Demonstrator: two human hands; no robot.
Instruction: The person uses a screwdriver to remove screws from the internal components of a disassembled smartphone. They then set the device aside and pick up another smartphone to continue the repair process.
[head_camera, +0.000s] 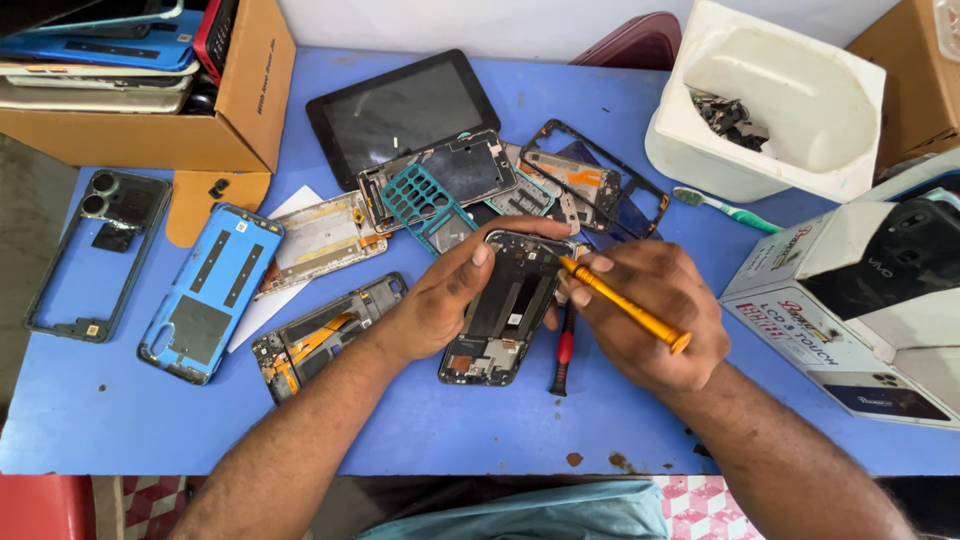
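An opened dark phone frame (503, 312) lies on the blue table (120, 420) in front of me. My left hand (450, 290) rests on its left side, with the thumb hooked over its top edge. In my right hand (650, 310) is an orange screwdriver (625, 305), and its tip touches the frame's upper right corner. Under my right hand lies a second screwdriver with a red handle (564, 352).
Several stripped phone frames and back covers lie around: a blue cover (212, 292), a dark frame (100, 250), a teal frame (420, 205), a black tablet (400, 110). A cardboard box (150, 120) stands back left. A white tub (780, 100), a toothbrush (725, 208) and white boxes (850, 300) stand right.
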